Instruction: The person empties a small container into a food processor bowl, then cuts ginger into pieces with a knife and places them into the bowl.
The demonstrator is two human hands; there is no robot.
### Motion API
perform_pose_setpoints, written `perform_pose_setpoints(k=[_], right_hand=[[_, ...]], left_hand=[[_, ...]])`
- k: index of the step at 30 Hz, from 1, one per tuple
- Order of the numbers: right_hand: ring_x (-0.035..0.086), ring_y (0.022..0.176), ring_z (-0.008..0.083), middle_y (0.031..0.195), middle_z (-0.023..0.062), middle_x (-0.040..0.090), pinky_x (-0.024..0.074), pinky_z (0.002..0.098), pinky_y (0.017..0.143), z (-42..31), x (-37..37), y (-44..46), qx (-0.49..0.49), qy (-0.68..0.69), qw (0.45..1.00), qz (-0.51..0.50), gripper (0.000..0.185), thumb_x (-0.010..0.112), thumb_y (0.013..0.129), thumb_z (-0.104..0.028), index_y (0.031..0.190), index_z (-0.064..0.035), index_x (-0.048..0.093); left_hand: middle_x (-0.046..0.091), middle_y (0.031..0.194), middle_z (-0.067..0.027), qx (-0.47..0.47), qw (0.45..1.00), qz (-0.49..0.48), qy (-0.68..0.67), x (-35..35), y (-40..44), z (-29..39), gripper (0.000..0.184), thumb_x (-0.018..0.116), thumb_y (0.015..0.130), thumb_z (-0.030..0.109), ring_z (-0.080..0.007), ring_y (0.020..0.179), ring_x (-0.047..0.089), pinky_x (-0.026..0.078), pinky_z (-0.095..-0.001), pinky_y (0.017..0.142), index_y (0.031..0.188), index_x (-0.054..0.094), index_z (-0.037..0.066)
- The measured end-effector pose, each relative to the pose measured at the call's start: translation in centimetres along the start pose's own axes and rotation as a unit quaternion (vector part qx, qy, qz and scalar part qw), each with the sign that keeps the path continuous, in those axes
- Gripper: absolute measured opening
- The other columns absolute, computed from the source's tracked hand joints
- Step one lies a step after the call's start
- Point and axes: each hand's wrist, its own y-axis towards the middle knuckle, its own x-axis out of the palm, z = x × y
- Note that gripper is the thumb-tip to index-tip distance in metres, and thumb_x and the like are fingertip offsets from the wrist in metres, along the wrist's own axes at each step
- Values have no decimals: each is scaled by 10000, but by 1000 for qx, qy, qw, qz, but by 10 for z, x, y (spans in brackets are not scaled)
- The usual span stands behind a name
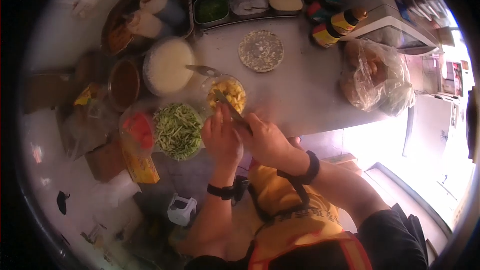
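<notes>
My right hand point(265, 137) is wrapped round the handle of a knife point(231, 108), whose blade points up and left over a clear bowl. Inside the bowl lie yellow cut pieces point(235, 91), possibly potato. Close beside the blade is my left hand point(220, 130), its fingers bent together at the bowl's near edge; what they hold, if anything, is hidden. Left of that hand stands a bowl of shredded green vegetable point(178, 131). A large tub of pale batter or liquid point(169, 66) is behind it, and a metal utensil point(204, 70) lies across between tub and yellow pieces.
A round patterned disc point(261, 50) lies on the counter point(305, 90). Metal trays point(212, 9) line the back. Bottles point(341, 26) and a plastic bag of brown items point(372, 75) are at right. A red-filled container point(138, 129) and yellow box point(141, 167) are at left.
</notes>
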Motion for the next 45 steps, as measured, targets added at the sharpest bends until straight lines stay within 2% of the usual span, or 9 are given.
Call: perform_pose_setpoints(k=[4,11,13,25,28,33,35,41,45], right_hand=[[651,874,479,890,278,658,519,535,741,-9,-23,-8,46,47,998,-23,264,562,974,-245,1101,-14,543],[648,871,473,861,239,666,509,524,724,78,-101,-48,36,-141,984,99,158,568,947,-162,1018,-23,545],[662,857,471,926,246,677,525,532,742,88,-125,-38,201,-201,951,122,181,560,928,-166,1056,-40,534],[701,976,374,1012,187,689,573,473,803,80,-53,-39,-85,-327,927,-161,260,544,903,-123,1150,-42,530],[679,977,395,1059,220,673,545,485,829,83,-44,-68,-45,-209,958,-193,251,535,951,-188,1148,-35,511],[640,817,508,905,289,654,493,577,667,143,-125,-111,108,-151,979,80,138,437,1007,-134,1076,-28,492],[663,810,474,873,256,668,518,547,690,159,-150,-118,100,-182,967,148,206,544,874,-9,1065,-33,470],[684,874,468,957,275,691,550,553,768,131,-90,-69,174,-218,958,69,220,500,931,-108,1139,-40,477],[695,825,424,904,254,691,552,530,696,78,6,-75,-1,-266,962,-68,251,509,922,-90,1158,-6,516]], left_hand=[[519,1464,-135,4,992,-29,123,-2,-1,-3,493,655,877,141,-320,1185,496,402,-435,982,1355,591,40],[622,1237,-165,-34,989,85,-117,4,-23,15,166,690,928,117,-349,1104,545,432,-473,942,1067,667,28],[658,1096,-151,-64,988,59,-127,4,-35,24,131,724,908,93,-326,1000,595,480,-421,875,994,665,12],[664,1051,-150,-279,948,32,-149,19,-130,50,220,665,949,89,-305,903,643,532,-396,818,1156,641,14],[659,1065,-155,-295,943,62,-144,18,-165,48,220,647,968,97,-306,913,643,532,-392,826,1170,635,11],[654,1059,-158,-284,951,48,-115,0,-207,34,207,621,983,101,-311,931,642,530,-397,823,1169,632,10],[656,1050,-156,-284,952,30,-109,-12,-206,31,208,616,985,106,-312,935,642,528,-400,819,1169,631,9],[665,1028,-151,-293,951,-22,-94,-23,-217,9,232,635,971,125,-313,905,637,511,-411,795,1170,634,8],[666,1035,-149,-292,950,-34,-101,-34,-231,-14,237,626,980,135,-302,910,638,510,-403,802,1179,633,6]])
